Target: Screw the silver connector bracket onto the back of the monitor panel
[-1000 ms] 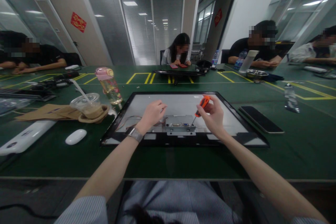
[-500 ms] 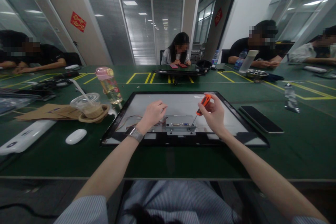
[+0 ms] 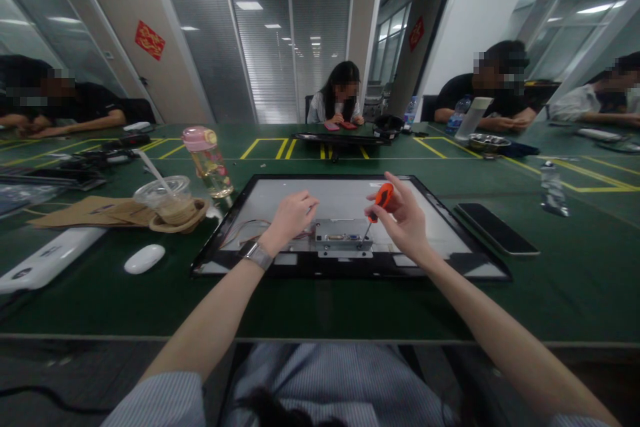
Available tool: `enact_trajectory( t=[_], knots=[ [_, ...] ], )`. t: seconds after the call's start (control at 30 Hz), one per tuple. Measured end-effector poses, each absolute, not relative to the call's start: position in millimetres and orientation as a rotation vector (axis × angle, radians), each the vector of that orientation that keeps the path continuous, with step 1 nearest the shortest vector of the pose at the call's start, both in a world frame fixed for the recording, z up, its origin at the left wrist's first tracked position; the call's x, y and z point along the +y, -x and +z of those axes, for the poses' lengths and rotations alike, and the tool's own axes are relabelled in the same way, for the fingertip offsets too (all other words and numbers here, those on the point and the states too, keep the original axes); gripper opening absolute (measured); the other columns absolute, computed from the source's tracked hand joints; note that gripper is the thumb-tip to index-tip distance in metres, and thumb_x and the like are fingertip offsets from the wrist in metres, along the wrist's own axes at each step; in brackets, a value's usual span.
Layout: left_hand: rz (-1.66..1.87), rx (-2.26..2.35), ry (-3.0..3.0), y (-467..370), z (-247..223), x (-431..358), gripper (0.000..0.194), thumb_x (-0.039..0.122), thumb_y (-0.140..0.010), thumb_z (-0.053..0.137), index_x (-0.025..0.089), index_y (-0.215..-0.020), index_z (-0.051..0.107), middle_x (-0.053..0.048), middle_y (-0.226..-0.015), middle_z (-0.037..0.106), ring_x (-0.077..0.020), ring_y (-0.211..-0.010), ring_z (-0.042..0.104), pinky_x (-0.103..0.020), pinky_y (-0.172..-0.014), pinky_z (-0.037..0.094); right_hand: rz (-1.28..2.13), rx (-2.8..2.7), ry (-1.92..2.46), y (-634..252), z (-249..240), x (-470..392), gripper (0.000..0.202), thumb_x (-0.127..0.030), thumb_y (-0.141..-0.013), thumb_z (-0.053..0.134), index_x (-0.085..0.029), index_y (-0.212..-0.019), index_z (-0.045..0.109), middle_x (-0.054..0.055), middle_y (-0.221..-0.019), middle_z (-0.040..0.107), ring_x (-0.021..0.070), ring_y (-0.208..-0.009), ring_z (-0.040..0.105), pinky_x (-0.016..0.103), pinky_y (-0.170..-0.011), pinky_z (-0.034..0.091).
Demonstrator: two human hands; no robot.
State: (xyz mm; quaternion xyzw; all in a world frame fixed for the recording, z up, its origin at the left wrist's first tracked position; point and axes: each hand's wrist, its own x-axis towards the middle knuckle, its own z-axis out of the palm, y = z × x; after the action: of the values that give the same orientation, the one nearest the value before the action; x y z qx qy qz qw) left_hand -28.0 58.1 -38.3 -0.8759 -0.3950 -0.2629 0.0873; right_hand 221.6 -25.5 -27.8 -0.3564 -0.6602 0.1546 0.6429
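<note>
A monitor panel (image 3: 440,227) lies face down on the green table, its bare metal back up inside a black frame. A small grey connector box (image 3: 343,236) sits near its front edge, with thin wires (image 3: 240,230) running to the left. My right hand (image 3: 406,220) holds an orange-handled screwdriver (image 3: 383,198), tilted, its tip down on the box's right side; my fingers are partly spread around the handle. My left hand (image 3: 291,212) rests fingers-down on the panel just left of the box, a watch on its wrist.
Left of the panel stand a pink-lidded bottle (image 3: 207,161), a plastic cup with straw (image 3: 167,199), a white mouse (image 3: 145,258) and a white bar (image 3: 40,260). A black phone (image 3: 495,227) lies at right. Other people sit around the table's far side.
My right hand's fingers have loosened and spread on the screwdriver handle, which has shifted slightly left. My left hand has stayed put.
</note>
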Motion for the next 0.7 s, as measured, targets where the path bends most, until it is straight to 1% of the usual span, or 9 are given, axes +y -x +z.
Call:
enact_trajectory(
  t=[0.07,0.13,0.23,0.33,0.43,0.5,0.6,0.7],
  knots=[
    [-0.774,-1.185,2.602,28,-37,58,0.018,0.012,-0.096,0.060,0.016,-0.103,0.075,-0.007,-0.094,0.070,-0.0203,-0.088,0.068,-0.030,-0.078,0.053,0.308,-1.496,0.857,-224,-27,-25,0.053,-0.029,-0.084,0.075,-0.030,-0.134,0.061,0.001,-0.092,0.073,0.0206,-0.078,0.074,0.040,-0.073,0.066],
    [-0.762,-1.189,2.577,29,-35,58,0.018,0.013,-0.096,0.059,0.016,-0.103,0.075,-0.007,-0.094,0.070,-0.0208,-0.088,0.068,-0.031,-0.078,0.053,0.289,-1.502,0.899,-227,-25,-25,0.048,-0.030,-0.080,0.079,-0.029,-0.126,0.065,0.000,-0.087,0.072,0.0213,-0.078,0.073,0.039,-0.071,0.066],
    [-0.793,-1.167,2.501,34,-28,57,0.018,0.014,-0.097,0.058,0.016,-0.102,0.075,-0.008,-0.093,0.070,-0.0218,-0.087,0.067,-0.033,-0.078,0.052,0.289,-1.525,0.913,-229,-23,-25,0.046,-0.030,-0.080,0.079,-0.028,-0.124,0.065,-0.001,-0.086,0.072,0.0203,-0.074,0.073,0.038,-0.070,0.066],
    [-0.930,-1.140,2.418,37,-20,55,0.018,0.013,-0.097,0.058,0.016,-0.104,0.074,-0.008,-0.093,0.070,-0.0217,-0.088,0.066,-0.033,-0.080,0.052,0.334,-1.542,0.884,-227,-24,-24,0.046,-0.027,-0.086,0.072,-0.027,-0.130,0.060,0.000,-0.089,0.071,0.0200,-0.074,0.074,0.039,-0.073,0.066],
    [-1.024,-1.099,2.374,38,-17,52,0.018,0.012,-0.096,0.058,0.016,-0.105,0.074,-0.007,-0.092,0.069,-0.0210,-0.087,0.066,-0.033,-0.081,0.052,0.457,-1.565,0.824,-225,-25,-24,0.046,-0.026,-0.093,0.062,-0.028,-0.137,0.050,0.004,-0.100,0.071,0.0203,-0.077,0.077,0.041,-0.076,0.066],
    [-1.029,-1.053,2.380,39,-19,53,0.018,0.012,-0.096,0.058,0.016,-0.103,0.074,-0.007,-0.090,0.069,-0.0208,-0.085,0.065,-0.032,-0.079,0.052,0.533,-1.590,0.778,-225,-25,-25,0.044,-0.026,-0.096,0.058,-0.029,-0.139,0.045,0.007,-0.113,0.070,0.0216,-0.086,0.078,0.043,-0.082,0.065],
    [-1.033,-0.984,2.367,38,-23,58,0.017,0.013,-0.096,0.058,0.016,-0.100,0.074,-0.007,-0.086,0.069,-0.0209,-0.081,0.065,-0.032,-0.074,0.052,0.594,-1.644,0.727,-226,-23,-28,0.039,-0.026,-0.099,0.055,-0.031,-0.136,0.043,0.010,-0.126,0.067,0.0238,-0.099,0.077,0.045,-0.090,0.063],
    [-1.132,-0.887,2.313,34,-18,55,0.018,0.014,-0.098,0.055,0.016,-0.098,0.073,-0.006,-0.083,0.069,-0.0200,-0.080,0.065,-0.032,-0.074,0.053,0.615,-1.672,0.724,-228,-21,-29,0.035,-0.027,-0.101,0.054,-0.032,-0.134,0.042,0.011,-0.132,0.065,0.0245,-0.103,0.076,0.043,-0.088,0.063]
  ],
)
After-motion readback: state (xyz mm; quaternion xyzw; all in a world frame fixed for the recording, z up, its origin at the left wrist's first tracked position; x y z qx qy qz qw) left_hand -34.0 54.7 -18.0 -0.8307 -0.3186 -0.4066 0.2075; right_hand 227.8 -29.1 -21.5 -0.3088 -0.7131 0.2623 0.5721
